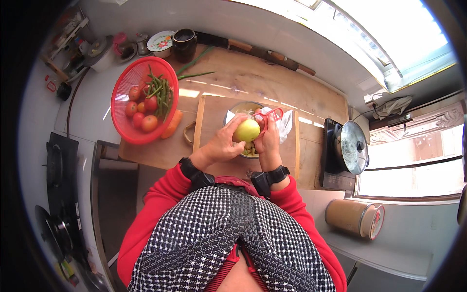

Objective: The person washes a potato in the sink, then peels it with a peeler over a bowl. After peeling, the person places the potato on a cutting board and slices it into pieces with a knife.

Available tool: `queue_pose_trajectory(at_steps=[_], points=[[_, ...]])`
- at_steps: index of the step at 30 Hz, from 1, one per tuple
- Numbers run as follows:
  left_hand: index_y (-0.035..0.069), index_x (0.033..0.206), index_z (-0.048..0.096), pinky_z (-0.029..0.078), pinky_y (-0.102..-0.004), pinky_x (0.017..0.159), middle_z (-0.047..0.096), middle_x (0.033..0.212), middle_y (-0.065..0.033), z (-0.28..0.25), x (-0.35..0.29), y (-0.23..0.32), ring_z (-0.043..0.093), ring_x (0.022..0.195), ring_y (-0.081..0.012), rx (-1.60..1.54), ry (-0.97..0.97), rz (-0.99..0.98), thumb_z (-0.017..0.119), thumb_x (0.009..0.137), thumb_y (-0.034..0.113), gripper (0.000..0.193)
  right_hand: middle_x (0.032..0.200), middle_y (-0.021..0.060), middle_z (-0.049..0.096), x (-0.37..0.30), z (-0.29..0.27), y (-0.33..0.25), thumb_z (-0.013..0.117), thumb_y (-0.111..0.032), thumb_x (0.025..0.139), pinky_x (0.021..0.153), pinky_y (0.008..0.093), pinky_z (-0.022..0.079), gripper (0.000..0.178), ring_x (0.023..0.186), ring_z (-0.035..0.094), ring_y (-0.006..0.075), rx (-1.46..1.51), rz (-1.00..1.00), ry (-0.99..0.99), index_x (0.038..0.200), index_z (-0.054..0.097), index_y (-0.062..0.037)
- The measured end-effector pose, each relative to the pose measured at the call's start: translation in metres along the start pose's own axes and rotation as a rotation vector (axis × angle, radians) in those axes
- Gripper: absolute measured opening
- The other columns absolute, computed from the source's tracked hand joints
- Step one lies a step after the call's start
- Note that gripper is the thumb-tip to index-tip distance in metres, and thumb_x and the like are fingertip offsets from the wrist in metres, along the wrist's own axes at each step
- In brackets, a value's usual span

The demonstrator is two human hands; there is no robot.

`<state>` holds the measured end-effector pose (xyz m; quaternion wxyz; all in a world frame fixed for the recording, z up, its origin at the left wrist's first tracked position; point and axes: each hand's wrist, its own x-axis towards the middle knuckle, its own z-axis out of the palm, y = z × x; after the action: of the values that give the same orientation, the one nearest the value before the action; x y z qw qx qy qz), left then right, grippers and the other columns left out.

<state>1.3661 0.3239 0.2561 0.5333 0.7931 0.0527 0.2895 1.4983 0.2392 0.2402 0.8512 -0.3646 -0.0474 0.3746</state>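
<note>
My left hand (224, 141) is wrapped round a smooth, yellow-green, rounded fruit or vegetable (246, 130); its exact kind does not show. My right hand (267, 139) grips a red-handled peeler (273, 117), close against the right side of the fruit. Both hands are held over a bowl (250, 156) with a pale rim, partly hidden behind them. Greenish-brown scraps (249, 149) lie in the bowl. A white plastic bag (287, 127) shows beside it, behind my right hand. The bowl stands on a wooden board (209, 114).
Left of the board, a red colander (120, 90) holds tomatoes and green beans, with an orange vegetable piece (172, 124) beside it. A dark jar (185, 46) and flowered dish (160, 43) stand behind. On the right, a glass-lidded pan (354, 147) sits on a black cooktop (332, 181).
</note>
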Motion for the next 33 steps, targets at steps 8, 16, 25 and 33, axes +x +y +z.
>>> queue_pose_trajectory(at_steps=[8, 16, 25, 33], points=[[0.003, 0.13, 0.028, 0.038, -0.0295, 0.092, 0.045, 0.12, -0.0083, 0.029, 0.01, 0.015, 0.044, 0.11, -0.0158, -0.421, -0.03, -0.254, 0.072, 0.065, 0.003, 0.078, 0.067, 0.0042, 0.053, 0.012, 0.004, -0.022, 0.041, -0.026, 0.091, 0.06, 0.0284, 0.047, 0.026, 0.062, 0.054, 0.0151, -0.013, 0.086, -0.101, 0.083, 0.052, -0.003], [0.002, 0.121, 0.036, 0.042, -0.0283, 0.087, 0.05, 0.109, -0.0059, 0.042, -0.005, 0.009, 0.05, 0.1, -0.0138, -0.32, 0.151, -0.384, 0.075, 0.064, 0.005, 0.069, 0.076, 0.009, 0.061, 0.028, 0.0, -0.029, 0.048, -0.019, 0.088, 0.063, 0.0288, 0.049, 0.017, 0.067, 0.059, 0.0167, -0.003, 0.181, -0.199, 0.085, 0.052, -0.0029], [0.002, 0.12, 0.039, 0.043, -0.0274, 0.085, 0.05, 0.109, -0.0061, 0.042, 0.002, 0.004, 0.05, 0.099, -0.0137, -0.275, 0.23, -0.349, 0.074, 0.065, 0.006, 0.065, 0.081, 0.0049, 0.06, 0.008, 0.006, -0.026, 0.047, -0.019, 0.089, 0.066, 0.0235, 0.046, 0.02, 0.073, 0.057, 0.0117, -0.361, 0.001, -0.467, 0.088, 0.058, -0.0016], [0.002, 0.124, 0.035, 0.042, -0.0283, 0.087, 0.05, 0.112, -0.0057, 0.033, -0.001, 0.007, 0.048, 0.103, -0.0139, -0.562, 0.085, -0.334, 0.07, 0.068, 0.002, 0.066, 0.081, 0.0054, 0.059, 0.0, -0.002, -0.006, 0.045, -0.018, 0.09, 0.067, 0.0243, 0.046, 0.019, 0.073, 0.056, 0.0118, -0.398, -0.203, -0.419, 0.089, 0.054, -0.0018]])
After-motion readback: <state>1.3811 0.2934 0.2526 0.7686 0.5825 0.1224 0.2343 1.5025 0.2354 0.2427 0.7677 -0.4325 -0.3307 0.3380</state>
